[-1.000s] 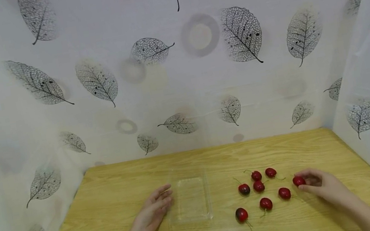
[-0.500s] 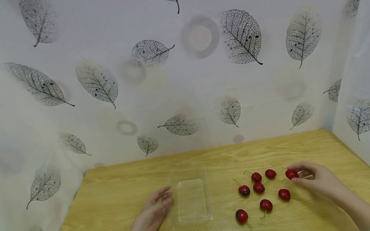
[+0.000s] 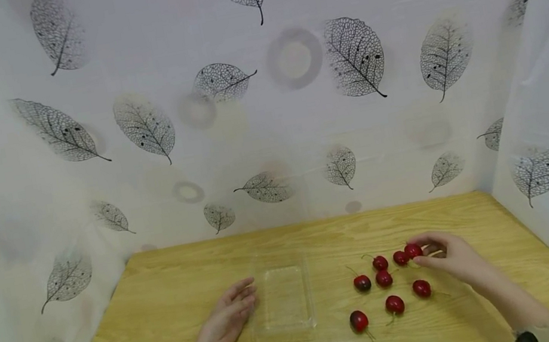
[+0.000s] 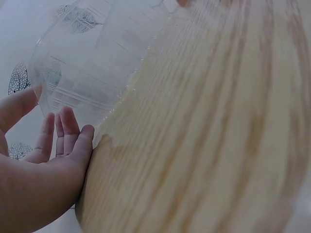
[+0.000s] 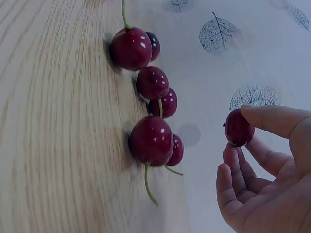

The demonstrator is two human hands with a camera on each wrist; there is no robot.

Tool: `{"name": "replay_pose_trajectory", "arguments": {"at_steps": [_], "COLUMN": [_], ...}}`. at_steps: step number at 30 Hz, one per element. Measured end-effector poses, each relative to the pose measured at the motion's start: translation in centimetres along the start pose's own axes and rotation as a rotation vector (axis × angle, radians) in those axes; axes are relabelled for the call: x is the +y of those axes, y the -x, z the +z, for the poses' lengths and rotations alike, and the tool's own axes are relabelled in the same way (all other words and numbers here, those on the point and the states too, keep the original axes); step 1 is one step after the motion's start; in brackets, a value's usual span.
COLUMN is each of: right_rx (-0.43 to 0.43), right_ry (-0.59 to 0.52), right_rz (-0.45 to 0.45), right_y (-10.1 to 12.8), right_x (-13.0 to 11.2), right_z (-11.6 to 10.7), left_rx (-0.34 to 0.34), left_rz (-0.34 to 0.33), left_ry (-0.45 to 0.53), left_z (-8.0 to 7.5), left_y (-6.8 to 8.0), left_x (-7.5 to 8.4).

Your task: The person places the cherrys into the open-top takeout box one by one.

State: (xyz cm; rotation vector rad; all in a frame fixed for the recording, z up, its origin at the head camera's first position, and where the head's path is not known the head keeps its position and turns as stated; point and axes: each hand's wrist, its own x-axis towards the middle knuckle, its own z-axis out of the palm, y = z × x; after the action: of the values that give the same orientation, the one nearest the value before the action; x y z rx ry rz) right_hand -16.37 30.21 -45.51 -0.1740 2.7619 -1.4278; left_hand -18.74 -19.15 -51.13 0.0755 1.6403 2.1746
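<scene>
Between thumb and fingers my right hand (image 3: 449, 256) pinches a dark red cherry (image 5: 239, 127), raised off the table in the right wrist view. In the head view that cherry overlaps another cherry (image 3: 400, 258) at the back of a loose group. Several more lie to the left and front, among them a two-toned cherry (image 3: 358, 321) nearest the front. My left hand (image 3: 228, 318) rests at the left side of a clear plastic box (image 3: 290, 327), fingers straight and fingertips right at its wall. The left wrist view shows the box (image 4: 92, 63) rising beyond the fingertips.
A wooden table (image 3: 163, 286) carries everything. Behind it and along both sides hangs a pale curtain (image 3: 294, 125) printed with leaf skeletons. The cherries lie between the box and my right hand, some with green stems.
My right hand has carried the pinched cherry left and toward the back, up to the other cherries. The left hand stays at the box.
</scene>
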Motion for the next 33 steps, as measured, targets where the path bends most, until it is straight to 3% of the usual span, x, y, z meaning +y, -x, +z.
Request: {"name": "replay_pose_trajectory", "arguments": {"at_steps": [11,33], "right_rx": [-0.058,-0.101], "right_ry": [-0.057,-0.151], "right_rz": [0.014,-0.088], "right_y": [-0.8,-2.6], "right_x": [-1.9,-5.0], "right_z": [2.0,5.5], "left_rx": [-0.009,0.007], "left_rz": [-0.004,0.001], "left_ry": [0.002,-0.009], "left_z": [0.0,0.3], "left_y": [0.1,0.1], "left_x": [0.1,0.1]}}
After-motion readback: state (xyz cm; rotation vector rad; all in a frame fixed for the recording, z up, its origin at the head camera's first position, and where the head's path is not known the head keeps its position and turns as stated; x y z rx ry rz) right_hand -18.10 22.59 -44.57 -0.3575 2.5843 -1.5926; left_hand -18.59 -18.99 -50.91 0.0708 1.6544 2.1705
